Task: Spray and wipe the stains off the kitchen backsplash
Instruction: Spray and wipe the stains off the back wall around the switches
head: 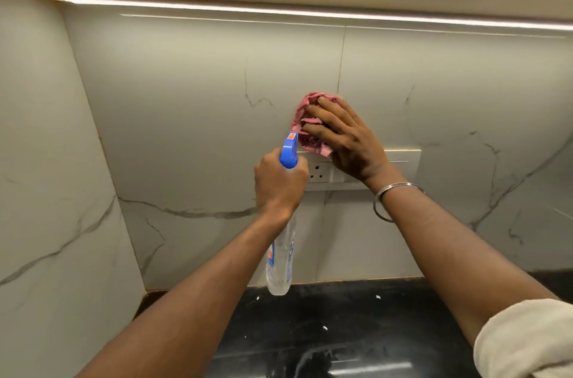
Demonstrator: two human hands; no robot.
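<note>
The backsplash [192, 117] is pale marble-look tile with grey veins. My left hand [279, 182] grips the neck of a clear spray bottle [280, 260] with a blue trigger head, its nozzle pointing up at the wall. My right hand [347, 142] presses a crumpled pink cloth [305, 117] flat against the tile, just above a white socket and switch plate [403, 160]. The fingers of that hand lie spread over the cloth. A metal bangle sits on my right wrist.
A black stone countertop [341, 325] with small white flecks runs below the wall. A lit LED strip [279, 10] runs under the upper cabinet. A side wall of the same tile [46, 176] closes the corner at the left.
</note>
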